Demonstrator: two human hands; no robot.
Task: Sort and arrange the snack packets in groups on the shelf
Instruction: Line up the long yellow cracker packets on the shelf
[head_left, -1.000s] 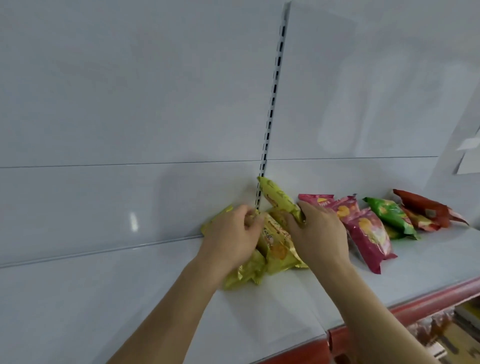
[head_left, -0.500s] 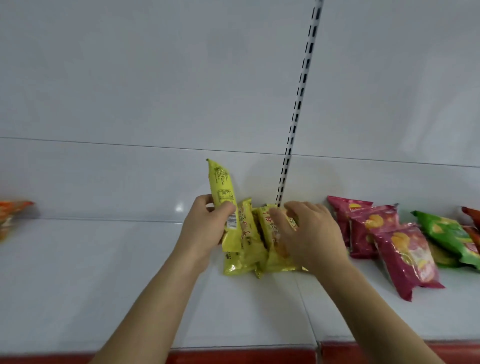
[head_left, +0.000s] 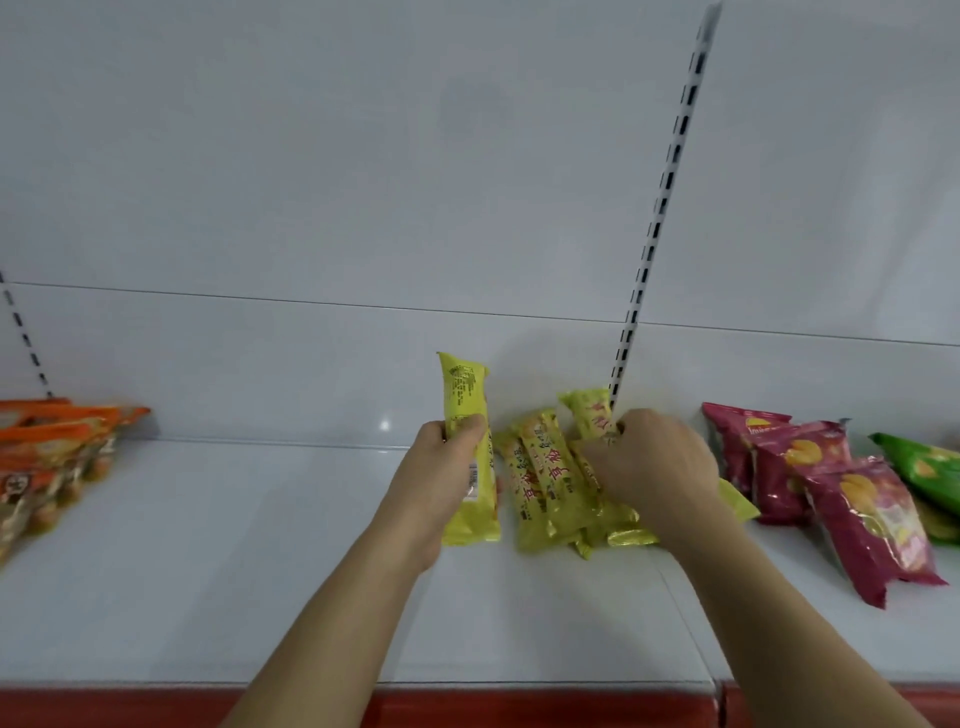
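Head view looks down on a white shelf (head_left: 260, 571) with a red front lip (head_left: 130, 709) along the bottom edge and a white back panel carrying a slotted upright (head_left: 654, 228). Left hand (head_left: 441, 483) grips one yellow packet (head_left: 467, 415) around its middle, fingers curled round it, holding it upright with its lower end just above the shelf. Right hand (head_left: 654, 467) rests on the cluster of yellow packets (head_left: 545, 478) lying against the back panel, its fingers curled onto the top of one that leans beside the upright. Red-pink packets (head_left: 852, 499) lie in an overlapping row just right of the cluster, with a green packet (head_left: 924, 467) beyond them at the frame edge. Orange packets (head_left: 47, 441) sit far left, well apart, leaving a wide bare stretch of shelf between them and the left hand. Since half a second earlier the held packet has parted from the cluster, opening a gap where it had been touching, and the orange group shows far more fully on the left.
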